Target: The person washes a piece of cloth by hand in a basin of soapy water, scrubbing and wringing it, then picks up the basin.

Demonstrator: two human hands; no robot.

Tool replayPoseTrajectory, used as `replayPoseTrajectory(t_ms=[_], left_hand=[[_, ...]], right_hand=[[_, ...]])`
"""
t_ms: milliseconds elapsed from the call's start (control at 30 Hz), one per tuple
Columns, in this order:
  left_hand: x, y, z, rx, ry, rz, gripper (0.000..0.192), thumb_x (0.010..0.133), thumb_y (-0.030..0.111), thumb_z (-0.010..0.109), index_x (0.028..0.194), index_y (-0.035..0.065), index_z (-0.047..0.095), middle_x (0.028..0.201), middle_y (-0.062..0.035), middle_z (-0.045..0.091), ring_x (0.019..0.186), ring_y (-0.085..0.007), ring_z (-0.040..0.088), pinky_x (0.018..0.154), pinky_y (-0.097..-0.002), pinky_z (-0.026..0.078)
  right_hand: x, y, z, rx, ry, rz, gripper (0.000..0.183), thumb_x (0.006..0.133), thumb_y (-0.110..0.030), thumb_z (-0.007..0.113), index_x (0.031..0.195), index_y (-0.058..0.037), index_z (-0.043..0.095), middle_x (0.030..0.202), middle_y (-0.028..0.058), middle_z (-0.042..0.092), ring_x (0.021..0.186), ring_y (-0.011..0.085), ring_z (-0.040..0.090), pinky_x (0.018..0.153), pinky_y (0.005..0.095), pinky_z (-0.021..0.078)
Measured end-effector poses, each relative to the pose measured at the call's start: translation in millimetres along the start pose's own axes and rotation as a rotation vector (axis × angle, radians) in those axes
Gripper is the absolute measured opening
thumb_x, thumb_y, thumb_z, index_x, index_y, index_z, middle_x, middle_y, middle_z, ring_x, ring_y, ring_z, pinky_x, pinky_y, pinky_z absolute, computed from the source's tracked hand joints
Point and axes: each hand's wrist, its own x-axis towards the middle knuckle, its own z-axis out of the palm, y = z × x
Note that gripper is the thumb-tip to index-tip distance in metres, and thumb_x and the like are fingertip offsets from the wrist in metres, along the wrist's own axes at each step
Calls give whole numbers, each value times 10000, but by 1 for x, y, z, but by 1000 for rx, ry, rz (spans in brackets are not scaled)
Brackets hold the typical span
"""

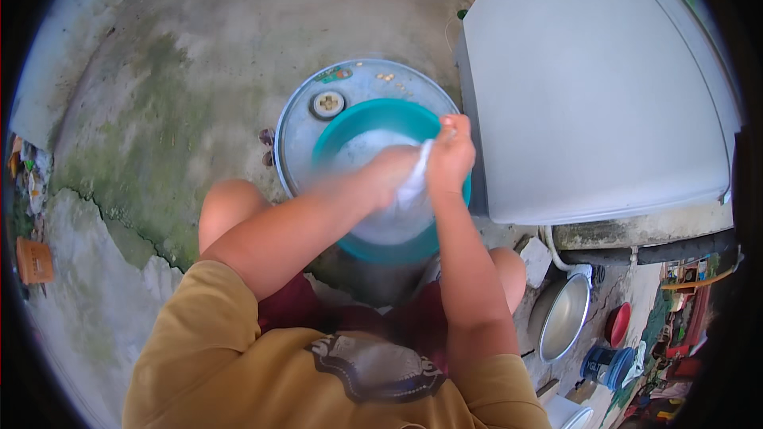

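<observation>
A teal plastic basin (381, 110) holding sudsy water (372, 146) stands on the round blue lid of a drum (292, 131). Over the basin's right side, my right hand (451, 152) is closed on a white wet cloth (415, 182). My left hand (393, 173), blurred by motion, lies against the same cloth just to the left; its fingers are not clear enough to tell their grip. A round ridged cap (328, 105) sits on the lid beyond the basin's left rim.
A large pale appliance-like box (596, 89) stands close on the right. Lower right are a metal basin (563, 319), a red bowl (619, 324), a blue bucket (607, 366) and a broken concrete block (532, 261). Cracked, mossy concrete floor (143, 179) spreads to the left.
</observation>
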Motion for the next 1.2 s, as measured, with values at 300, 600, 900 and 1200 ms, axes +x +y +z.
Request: replayPoseTrajectory(t_ms=[300, 600, 900, 1200], left_hand=[[-2, 55, -58, -232, -186, -18, 357, 898, 318, 562, 1096, 22, 541, 1113, -82, 557, 1038, -171, 510, 914, -327, 402], [2, 51, -81, 894, -176, 349, 278, 788, 153, 576, 1041, 36, 588, 947, -86, 628, 886, -181, 585, 787, -291, 448], [-2, 56, -55, -519, -149, 160, 235, 929, 269, 521, 1062, 78, 551, 1020, -26, 613, 936, -146, 596, 870, -329, 460], [-4, 30, 1, -636, -62, -317, 378, 926, 349, 506, 1100, 15, 538, 954, -98, 599, 827, -188, 591, 741, -338, 484]], right_hand=[[23, -20, -72, 276, -792, 115, 202, 848, -220, 647, 939, -44, 609, 912, 68, 626, 818, 129, 568, 739, 275, 450], [39, -5, -105, 1212, -419, 323, 161, 872, -185, 624, 944, -63, 548, 862, 49, 614, 789, 160, 594, 744, 305, 481], [28, 13, -77, 780, -140, 322, 135, 909, -103, 514, 1033, -48, 518, 952, 62, 591, 859, 171, 591, 751, 300, 478], [-22, -19, -23, -178, -84, -440, 151, 834, -207, 569, 946, -108, 552, 710, 128, 612, 641, 347, 606, 596, 423, 480]])
